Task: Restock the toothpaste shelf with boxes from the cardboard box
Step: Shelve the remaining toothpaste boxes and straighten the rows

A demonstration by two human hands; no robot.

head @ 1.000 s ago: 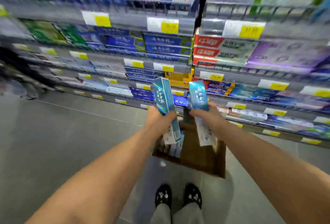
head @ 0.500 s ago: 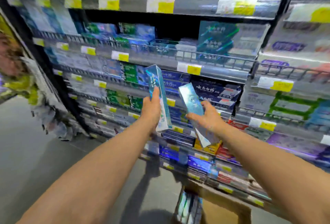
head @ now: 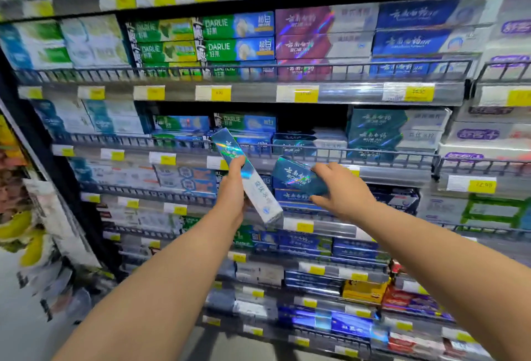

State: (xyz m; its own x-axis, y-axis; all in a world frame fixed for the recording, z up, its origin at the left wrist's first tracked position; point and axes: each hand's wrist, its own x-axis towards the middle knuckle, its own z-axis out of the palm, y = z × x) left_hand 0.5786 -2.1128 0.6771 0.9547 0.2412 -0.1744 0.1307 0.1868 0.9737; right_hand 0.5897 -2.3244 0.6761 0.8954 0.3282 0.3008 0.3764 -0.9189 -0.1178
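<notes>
Not much is worn here tbh: both forearms are seen bare right up to the bottom edge, no sleeves shown. The left hand point(head: 231, 198) and right hand point(head: 343, 194) are left uncovered too, and nothing is spotted on wrists or fingers.

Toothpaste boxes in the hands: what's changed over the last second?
Both hands rose from over the cardboard box, now out of view, to the shelves. The left hand still grips its teal box, tilted. The right hand has turned its teal box flatter, toward the gap above the matching stack. Nothing was let go.
</notes>
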